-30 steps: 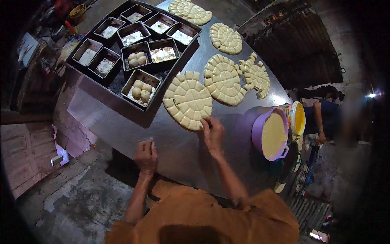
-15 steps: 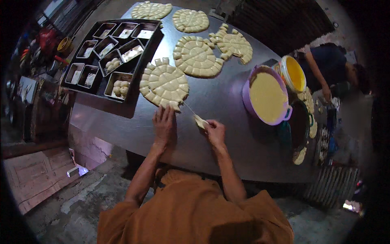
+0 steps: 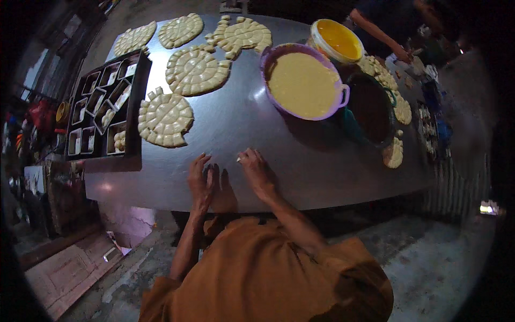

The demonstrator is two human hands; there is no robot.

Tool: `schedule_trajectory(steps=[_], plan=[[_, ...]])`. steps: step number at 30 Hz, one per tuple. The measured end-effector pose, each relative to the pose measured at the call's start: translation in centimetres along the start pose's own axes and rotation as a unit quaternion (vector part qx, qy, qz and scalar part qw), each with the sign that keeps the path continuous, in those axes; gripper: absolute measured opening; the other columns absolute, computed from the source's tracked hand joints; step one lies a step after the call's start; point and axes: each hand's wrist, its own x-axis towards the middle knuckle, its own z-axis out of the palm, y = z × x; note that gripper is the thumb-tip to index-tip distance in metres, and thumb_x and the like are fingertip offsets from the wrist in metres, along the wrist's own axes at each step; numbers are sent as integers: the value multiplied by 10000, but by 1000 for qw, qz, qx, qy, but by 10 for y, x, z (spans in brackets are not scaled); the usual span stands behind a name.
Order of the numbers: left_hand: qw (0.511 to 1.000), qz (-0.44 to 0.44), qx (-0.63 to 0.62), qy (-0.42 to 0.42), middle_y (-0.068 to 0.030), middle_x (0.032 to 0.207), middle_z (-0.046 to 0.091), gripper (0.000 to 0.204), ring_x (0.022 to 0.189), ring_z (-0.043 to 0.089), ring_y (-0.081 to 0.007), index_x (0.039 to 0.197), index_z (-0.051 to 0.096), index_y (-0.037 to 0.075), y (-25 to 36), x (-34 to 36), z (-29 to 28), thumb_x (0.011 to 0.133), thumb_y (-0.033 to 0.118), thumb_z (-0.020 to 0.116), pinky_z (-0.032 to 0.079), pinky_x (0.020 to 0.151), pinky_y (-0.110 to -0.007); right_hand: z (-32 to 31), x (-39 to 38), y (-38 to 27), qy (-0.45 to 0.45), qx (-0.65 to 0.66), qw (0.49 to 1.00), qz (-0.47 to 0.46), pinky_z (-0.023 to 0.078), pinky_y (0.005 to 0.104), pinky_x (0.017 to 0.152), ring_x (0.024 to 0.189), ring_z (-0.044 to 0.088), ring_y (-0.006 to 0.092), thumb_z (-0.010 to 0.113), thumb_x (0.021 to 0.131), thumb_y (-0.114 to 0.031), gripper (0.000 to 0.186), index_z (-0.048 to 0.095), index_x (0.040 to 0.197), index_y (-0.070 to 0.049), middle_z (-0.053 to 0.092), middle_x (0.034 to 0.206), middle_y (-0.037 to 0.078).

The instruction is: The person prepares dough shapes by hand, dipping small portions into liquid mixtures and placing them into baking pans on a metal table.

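My right hand (image 3: 258, 170) hovers over the near part of the metal table, fingers bent together. A small pale piece of dough (image 3: 238, 159) shows at its fingertips; the rest is hidden by the hand. To its left, my left hand (image 3: 200, 181) has its fingers apart and holds nothing. Beyond the left hand lies a flat dough round (image 3: 166, 119), scored into blocks, with a few tabs along its far edge. A larger scored round (image 3: 194, 71) lies behind it, and several more are spread toward the table's far edge.
At left, a black tray (image 3: 137, 88) holds small metal tins, some with dough balls. On the right stand a purple tub (image 3: 264, 72) of pale yellow batter, a white-rimmed bucket (image 3: 320, 40) with yellow contents and a dark basin (image 3: 370, 110). Another person's arm (image 3: 378, 32) reaches in behind.
My left hand has come off the near dough round and back toward me. My right hand has drawn back; the stretched dough strip no longer links it to the round. The view has swung right.
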Motion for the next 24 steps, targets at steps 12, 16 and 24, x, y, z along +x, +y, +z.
schedule_trajectory(steps=[12, 16, 24], plan=[[976, 212, -27, -35, -148, 907, 688, 183, 842, 665, -313, 1031, 685, 13, 186, 30, 25, 861, 76, 664, 504, 755, -362, -73, -59, -25, 27, 430, 886, 169, 494, 340, 805, 867, 600, 165, 460, 1033, -411, 419, 609, 935, -31, 626, 930, 76], [936, 263, -233, -34, -84, 696, 632, 130, 668, 624, -288, 926, 704, 42, 196, 31, 48, 823, 119, 681, 476, 614, -386, -116, -63, 20, -84, 522, 847, -59, 474, 319, 860, 913, 590, 163, 471, 1034, -457, 444, 587, 1113, -37, 613, 1005, 46], [785, -77, -519, -331, -138, 1050, 658, 325, 975, 635, -249, 1117, 634, -4, 208, 32, 92, 888, 226, 612, 483, 881, -345, -115, -89, 75, -10, 670, 742, 25, 513, 301, 863, 1018, 603, 126, 734, 909, -313, 401, 609, 1183, -49, 645, 1106, 27]])
